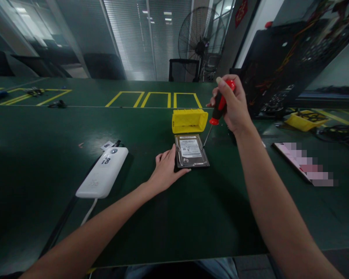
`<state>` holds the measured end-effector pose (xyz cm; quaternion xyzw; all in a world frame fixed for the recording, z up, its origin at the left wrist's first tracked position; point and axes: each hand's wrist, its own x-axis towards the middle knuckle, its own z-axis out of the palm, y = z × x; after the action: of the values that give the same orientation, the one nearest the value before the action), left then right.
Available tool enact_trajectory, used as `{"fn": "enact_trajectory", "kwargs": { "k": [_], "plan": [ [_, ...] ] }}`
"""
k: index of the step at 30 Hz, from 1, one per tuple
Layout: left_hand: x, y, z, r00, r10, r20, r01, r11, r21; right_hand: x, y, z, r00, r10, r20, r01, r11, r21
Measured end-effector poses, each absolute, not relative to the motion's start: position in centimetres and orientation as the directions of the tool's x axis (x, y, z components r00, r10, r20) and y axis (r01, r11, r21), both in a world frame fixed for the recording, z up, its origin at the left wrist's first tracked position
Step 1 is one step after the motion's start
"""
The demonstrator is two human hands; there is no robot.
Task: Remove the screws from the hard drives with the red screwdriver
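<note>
A hard drive [190, 149] lies label-up on the green table. My left hand [167, 168] steadies it, fingers along its left edge and thumb at its front edge. In my right hand [234, 102] is a screwdriver [218, 106] with a red and black handle, held tilted. Its thin shaft slopes down to the right edge of the drive; whether the tip sits in a screw is too small to tell. Directly behind the drive is a yellow bin [189, 121] with its open side towards me.
A white power bank-like device [103, 172] marked 18 rests at left, with a cable. A pixelated flat phone-like object [302, 162] lies at right. Further right are a yellow tray [305, 120] with dark parts, cables and an open computer case [285, 66]. A fan [202, 46] stands behind.
</note>
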<state>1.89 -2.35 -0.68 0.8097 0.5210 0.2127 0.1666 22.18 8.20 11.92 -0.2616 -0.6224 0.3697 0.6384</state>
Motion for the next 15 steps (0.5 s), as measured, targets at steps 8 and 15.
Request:
{"fn": "enact_trajectory", "kwargs": {
  "k": [8,15],
  "plan": [
    [1.95,-2.23,-0.83,0.359,0.917,0.175,0.780,-0.398,0.483,22.32,8.07,12.10,-0.120,0.813,0.570,-0.278,0.524,-0.805],
    [1.98,-2.31,-0.76,0.364,0.915,0.174,0.780,-0.401,0.480,22.64,8.60,11.70,-0.148,0.822,0.550,-0.156,0.530,-0.834]
  ]
}}
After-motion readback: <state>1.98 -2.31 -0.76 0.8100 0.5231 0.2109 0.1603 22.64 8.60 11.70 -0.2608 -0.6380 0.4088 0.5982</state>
